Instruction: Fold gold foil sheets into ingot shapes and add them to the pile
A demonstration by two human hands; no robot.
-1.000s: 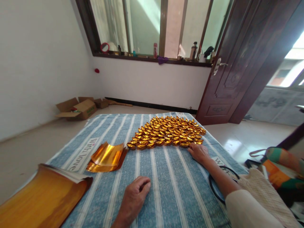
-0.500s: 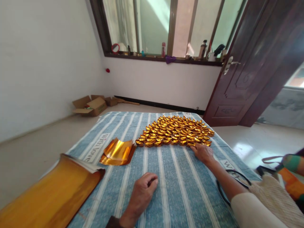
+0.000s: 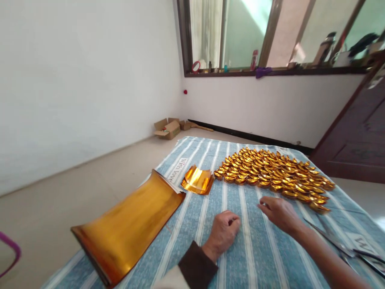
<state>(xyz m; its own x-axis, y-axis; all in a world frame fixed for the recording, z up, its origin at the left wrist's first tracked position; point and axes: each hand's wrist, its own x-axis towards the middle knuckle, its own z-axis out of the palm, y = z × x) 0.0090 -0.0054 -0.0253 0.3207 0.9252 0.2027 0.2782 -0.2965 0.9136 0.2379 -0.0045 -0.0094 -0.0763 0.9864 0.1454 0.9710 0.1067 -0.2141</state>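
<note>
My left hand (image 3: 222, 230) rests on the striped cloth, its fingers curled into a loose fist with nothing showing in it. My right hand (image 3: 279, 212) is in front of the gold foil paper ingots (image 3: 264, 172), apart from them. Its fingers are loosely bent, with a small gap at the tips, and no object shows between them. The boat-shaped ingots stand packed in rows. A small stack of gold foil sheets (image 3: 198, 180) lies left of them. Nearer, a stack of long gold foil sheets (image 3: 129, 224) curls up at its ends.
Scissors (image 3: 333, 243) with black handles lie beside my right forearm. A blue and white striped cloth (image 3: 249, 249) covers the table. Beyond it are an open cardboard box (image 3: 168, 129) on the floor, a windowsill with bottles, and a dark red door (image 3: 357, 148) at right.
My view has turned left, so the scene sits further right. My right hand has left the front row of ingots and drawn back toward my left hand. The left hand stays curled on the cloth.
</note>
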